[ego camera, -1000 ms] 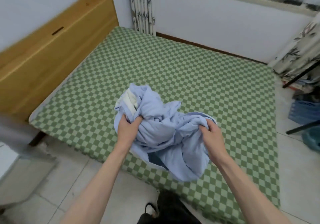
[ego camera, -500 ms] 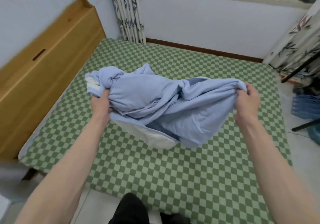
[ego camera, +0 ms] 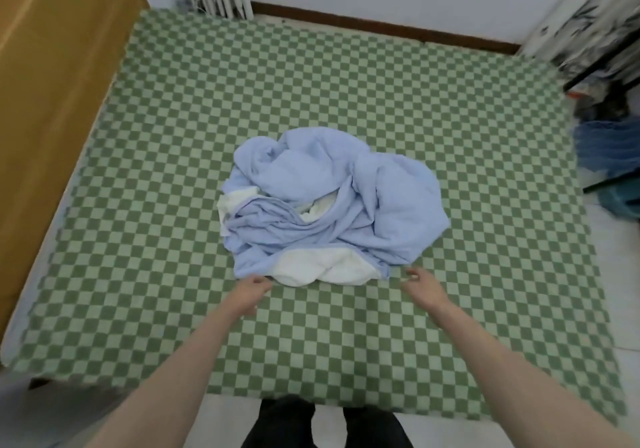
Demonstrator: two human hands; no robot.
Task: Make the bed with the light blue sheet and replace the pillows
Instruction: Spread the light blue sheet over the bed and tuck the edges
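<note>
Sheet (ego camera: 332,201) dropped onto bed (ego camera: 450,129); underside hidden.

No legible text, label, brand, number or sign showing anywhere in the head view.
</note>
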